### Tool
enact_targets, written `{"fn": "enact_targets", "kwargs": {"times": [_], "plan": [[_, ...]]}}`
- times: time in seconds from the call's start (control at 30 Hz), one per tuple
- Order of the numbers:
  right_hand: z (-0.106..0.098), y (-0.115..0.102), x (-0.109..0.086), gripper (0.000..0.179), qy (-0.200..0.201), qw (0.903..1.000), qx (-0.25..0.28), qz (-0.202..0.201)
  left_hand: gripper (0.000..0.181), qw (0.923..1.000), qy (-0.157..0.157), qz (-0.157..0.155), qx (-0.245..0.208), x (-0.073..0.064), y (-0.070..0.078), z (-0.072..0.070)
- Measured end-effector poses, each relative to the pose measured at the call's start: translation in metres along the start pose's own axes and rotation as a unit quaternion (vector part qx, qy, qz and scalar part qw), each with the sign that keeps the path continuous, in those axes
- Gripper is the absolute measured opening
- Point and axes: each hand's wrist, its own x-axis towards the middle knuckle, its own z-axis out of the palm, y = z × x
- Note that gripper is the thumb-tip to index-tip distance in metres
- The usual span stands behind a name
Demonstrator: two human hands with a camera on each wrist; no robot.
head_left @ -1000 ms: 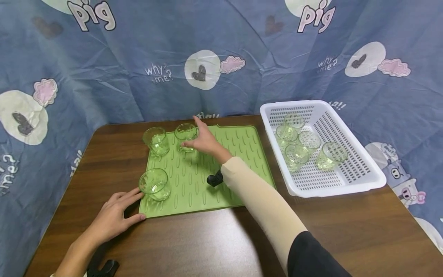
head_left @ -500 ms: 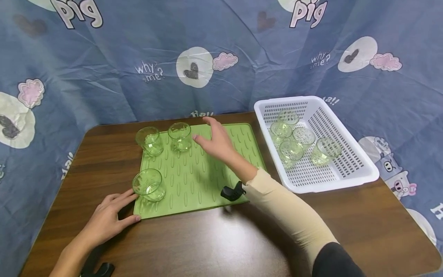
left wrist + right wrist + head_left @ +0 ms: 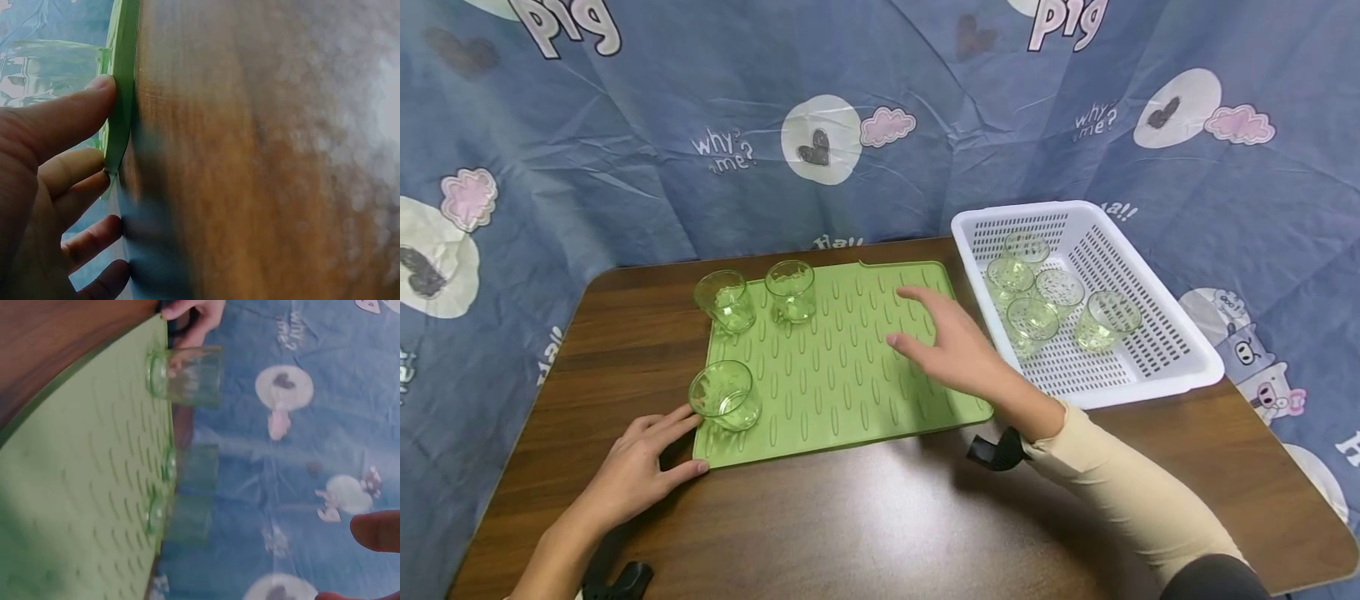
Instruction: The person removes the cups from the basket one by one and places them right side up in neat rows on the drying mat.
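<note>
A green ribbed mat [image 3: 850, 367] lies on the brown table. My left hand [image 3: 643, 458] rests by the mat's front left corner, fingers loosely spread; in the left wrist view its thumb [image 3: 75, 119] touches the mat's edge. Close to those fingertips, a clear green-tinted glass [image 3: 726, 397] stands upright on the mat. Along the mat's back edge are two more glasses, one at the corner [image 3: 727, 302] and one to its right [image 3: 792, 292]. Over the right part of the mat, my right hand [image 3: 955, 348] hovers with thumb and fingers apart, holding nothing.
A white perforated plastic basket [image 3: 1180, 379] stands right of the mat, with several similar glasses [image 3: 1108, 321] inside. Behind the table [image 3: 880, 517] hangs a blue printed cloth [image 3: 865, 192]. A black wrist strap [image 3: 997, 450] sits at my right wrist.
My right hand has drawn back rightward from the second back glass, which stays standing on the mat. The left hand has kept its place; the head view has shifted slightly.
</note>
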Motion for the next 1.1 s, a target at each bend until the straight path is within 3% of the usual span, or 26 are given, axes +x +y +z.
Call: {"fn": "enact_targets", "kwargs": {"times": [0.33,0.57,0.73,0.87,1.0,1.1], "plan": [[-0.062,0.032,-0.025,0.056,0.052,0.9978,0.003,0.040,0.064,1.0000,0.003,0.000,0.005,-0.001,0.000,0.000],[-0.090,0.056,-0.035,0.056,0.040,0.9984,-0.028,0.029,0.064,1.0000,0.006,0.003,0.000,0.000,0.000,0.000],[-0.102,0.075,-0.041,0.055,0.043,0.9978,-0.037,0.033,0.064,0.9999,0.009,0.005,0.000,0.001,0.000,-0.002],[-0.106,0.090,-0.043,0.057,0.039,0.9971,-0.066,-0.003,0.063,0.9999,0.009,0.007,0.001,0.001,0.000,-0.002],[-0.106,0.105,-0.042,0.065,0.015,0.9943,-0.100,-0.034,0.063,0.9999,0.009,0.007,0.001,0.001,0.000,-0.001],[-0.105,0.115,-0.041,0.071,-0.004,0.9927,-0.116,-0.031,0.064,1.0000,0.005,0.004,0.001,0.001,0.001,0.000]]}}
